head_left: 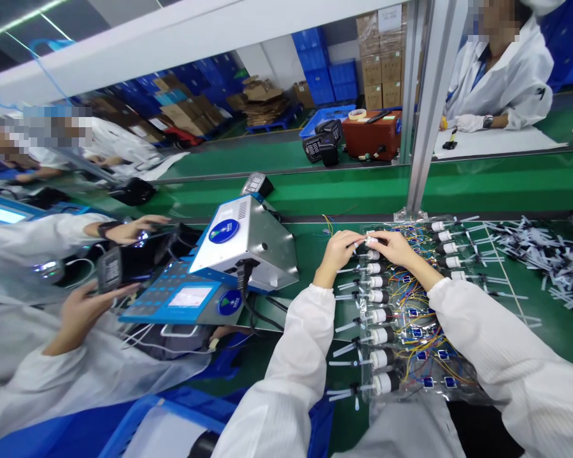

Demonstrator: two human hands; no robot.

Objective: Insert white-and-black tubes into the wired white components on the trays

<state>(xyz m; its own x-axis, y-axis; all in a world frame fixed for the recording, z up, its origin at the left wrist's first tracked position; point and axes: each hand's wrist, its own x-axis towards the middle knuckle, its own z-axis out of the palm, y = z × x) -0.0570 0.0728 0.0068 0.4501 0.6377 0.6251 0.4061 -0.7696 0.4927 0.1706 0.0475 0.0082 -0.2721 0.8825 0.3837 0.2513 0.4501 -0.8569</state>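
1. hands meet over a clear tray [413, 391] on the green bench [544, 318]: the left hand [337, 251] and right hand [395, 247] pinch one small white part [370, 241] between their fingertips, at the tray's far end.
2. grip is narrow on both sides, fingers closed on the part, thumbs tucked under.
3. part sits at the head of a row of like white plugs [381, 336], each with a thin strip sticking out to the left, laid beside a tangle of yellow and blue wires [423, 340] and small blue chips [428, 381].
4. it looks light and stiff in its body, but the strip and wire leads seem thin and easy to bend; the white barrel is likely the safest place to hold.
5. loose strips [544, 254] lie heaped to the right, well apart.
6. left of the tray stands a grey and blue machine [239, 254]; a co-worker's hands [90, 305] work beside it.
7. another person's sleeve [510, 95] rests on a white sheet across the line.
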